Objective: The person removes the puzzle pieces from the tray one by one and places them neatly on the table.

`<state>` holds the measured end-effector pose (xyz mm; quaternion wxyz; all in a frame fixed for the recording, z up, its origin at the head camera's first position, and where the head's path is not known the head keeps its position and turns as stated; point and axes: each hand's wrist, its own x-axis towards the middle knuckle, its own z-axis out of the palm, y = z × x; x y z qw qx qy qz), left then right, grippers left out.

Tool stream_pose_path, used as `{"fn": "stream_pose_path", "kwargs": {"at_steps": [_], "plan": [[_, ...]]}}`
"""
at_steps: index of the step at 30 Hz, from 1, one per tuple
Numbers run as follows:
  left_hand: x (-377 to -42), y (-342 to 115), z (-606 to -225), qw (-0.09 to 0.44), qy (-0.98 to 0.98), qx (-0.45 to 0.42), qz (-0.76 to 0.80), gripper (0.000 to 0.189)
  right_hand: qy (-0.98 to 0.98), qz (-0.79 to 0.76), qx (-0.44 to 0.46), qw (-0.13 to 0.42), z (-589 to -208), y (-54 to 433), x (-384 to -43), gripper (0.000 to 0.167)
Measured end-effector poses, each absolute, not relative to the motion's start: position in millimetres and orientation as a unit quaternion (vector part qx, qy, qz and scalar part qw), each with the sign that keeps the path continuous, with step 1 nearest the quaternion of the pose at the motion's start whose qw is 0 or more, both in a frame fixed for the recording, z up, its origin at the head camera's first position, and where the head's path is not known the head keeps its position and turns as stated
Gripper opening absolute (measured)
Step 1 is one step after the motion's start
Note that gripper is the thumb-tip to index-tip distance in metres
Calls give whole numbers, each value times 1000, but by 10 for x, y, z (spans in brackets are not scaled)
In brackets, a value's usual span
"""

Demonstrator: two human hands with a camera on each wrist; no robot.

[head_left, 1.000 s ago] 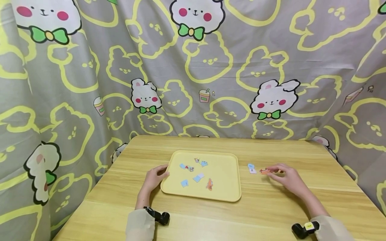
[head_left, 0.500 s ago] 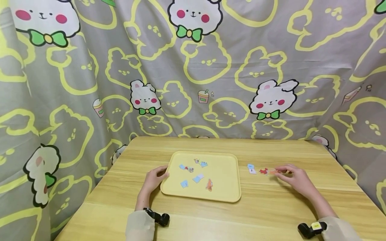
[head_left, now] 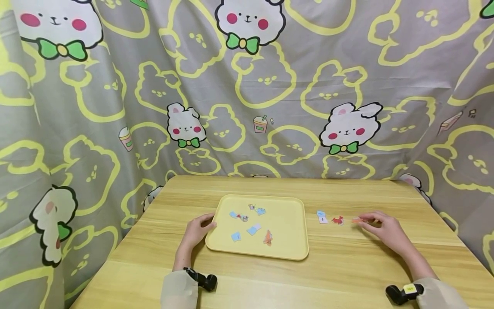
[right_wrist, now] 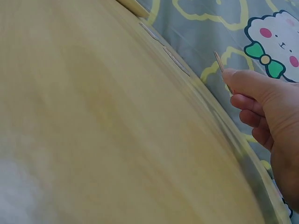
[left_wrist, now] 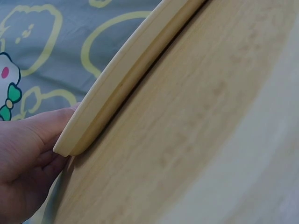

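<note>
My left hand (head_left: 196, 232) grips the left rim of the yellow tray (head_left: 287, 225), which lies flat on the table. In the left wrist view, the thumb and fingers meet the tray's edge (left_wrist: 117, 79). Between thumb and fingertips, my right hand (head_left: 386, 229) pinches a small orange puzzle piece (head_left: 356, 220), seen edge-on in the right wrist view and lifted off the table; the fingers hide part of it. Left of that hand, a red puzzle piece (head_left: 337, 220) and a blue-and-white puzzle piece (head_left: 322, 217) lie on the table.
Several blue and multicoloured puzzle pieces (head_left: 254, 229) are scattered in the tray, with an orange one (head_left: 268, 237) near its front. The wooden table (head_left: 270, 283) ends at a patterned curtain (head_left: 231, 141) behind and at the sides.
My right hand has moved right with the orange puzzle piece, away from the red piece, which now shows fully on the table. The left hand and the tray have stayed in place.
</note>
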<state>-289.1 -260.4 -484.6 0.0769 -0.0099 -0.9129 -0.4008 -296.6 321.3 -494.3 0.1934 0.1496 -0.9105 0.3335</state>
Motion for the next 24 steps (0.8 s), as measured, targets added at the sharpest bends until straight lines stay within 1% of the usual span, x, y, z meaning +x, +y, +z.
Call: {"fn": "stream_pose_path", "kwargs": {"at_steps": [6, 11, 17, 24], "plan": [[-2896, -2606, -4854, 74, -912, -6, -403, 42, -916, 328, 140, 181, -4942, 3215, -2965, 20], [-2895, -2609, -4850, 71, -911, -4, -407, 42, -920, 322, 137, 178, -4943, 3210, -2968, 18], [-2897, -2613, -4850, 70, -912, -5, -405, 43, -922, 312, 138, 182, -4962, 3198, -2983, 15], [-2904, -2609, -4845, 70, -913, -7, -401, 43, -923, 303, 144, 189, -4986, 3169, -3027, 16]]}}
